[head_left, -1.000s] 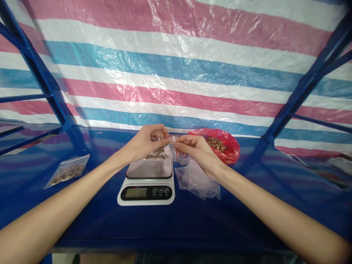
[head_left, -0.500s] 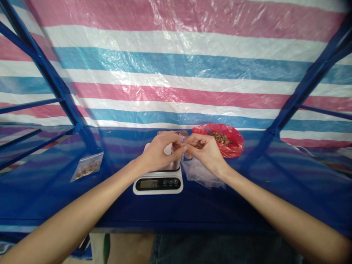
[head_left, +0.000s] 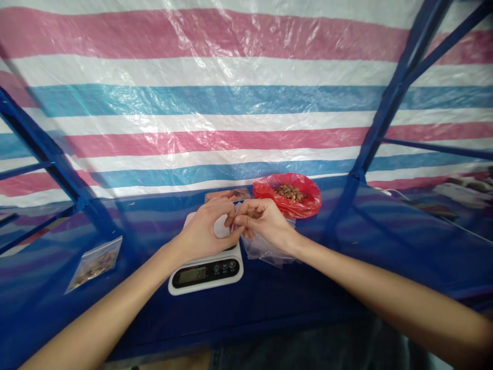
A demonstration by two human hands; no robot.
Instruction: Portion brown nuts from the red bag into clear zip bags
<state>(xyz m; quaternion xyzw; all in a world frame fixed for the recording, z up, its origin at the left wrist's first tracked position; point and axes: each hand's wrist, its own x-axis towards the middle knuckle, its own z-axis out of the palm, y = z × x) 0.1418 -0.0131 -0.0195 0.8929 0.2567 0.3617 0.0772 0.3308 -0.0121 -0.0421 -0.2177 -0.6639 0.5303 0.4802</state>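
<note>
Lying far to the left on the blue worktop, a filled clear bag holds brownish pieces and sits well apart from both hands. Next comes the white scale, its lit display facing the person and its platform mostly hidden under the hands. The left hand hovers over that platform with fingers curled, pinching the top edge of a small clear bag; the bag itself is almost wholly covered, so what it contains cannot be made out. The right hand meets the left fingertip to fingertip and pinches the same edge from the other side, thumb pressed against forefinger. Just behind the hands a flat packet lies by the back of the scale, possibly another filled bag, though the view is too blurred to be sure. Under the right wrist spreads a heap of empty clear bags. Beyond it, near the striped tarpaulin, a red bag stands open with brown seeds inside.
</note>
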